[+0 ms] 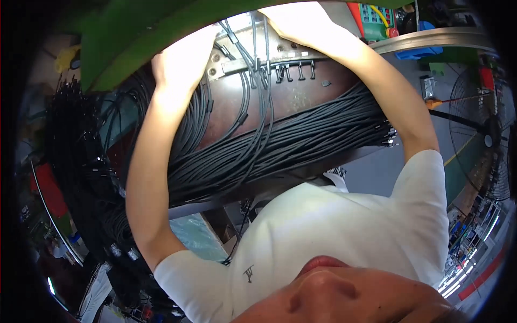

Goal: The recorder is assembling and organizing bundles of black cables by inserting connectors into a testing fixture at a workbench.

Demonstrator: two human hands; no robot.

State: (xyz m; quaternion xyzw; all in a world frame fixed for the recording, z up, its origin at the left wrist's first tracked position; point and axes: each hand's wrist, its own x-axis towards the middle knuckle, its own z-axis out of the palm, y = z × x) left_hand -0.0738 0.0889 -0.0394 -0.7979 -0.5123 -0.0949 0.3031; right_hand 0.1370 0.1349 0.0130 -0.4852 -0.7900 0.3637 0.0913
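Note:
Both my arms reach up to a brown work surface [301,99] under a bright light. My left hand [186,56] is left of a metal fixture [237,64], its fingers hidden by a dark green edge and glare. My right hand [301,24] is above the fixture's right part, close to thin black cables [258,40]; glare washes out its fingers. Several of these cables run down through the fixture's slots. Whether either hand grips a cable cannot be made out. Small black pegs [300,71] line the fixture's right side.
A thick bundle of black cables [291,134] lies along the near side of the surface. More dark cables [72,124] hang at the left. The green edge [134,48] covers the upper left. A fan [484,134] stands at the right, and a green box [374,21] at the top right.

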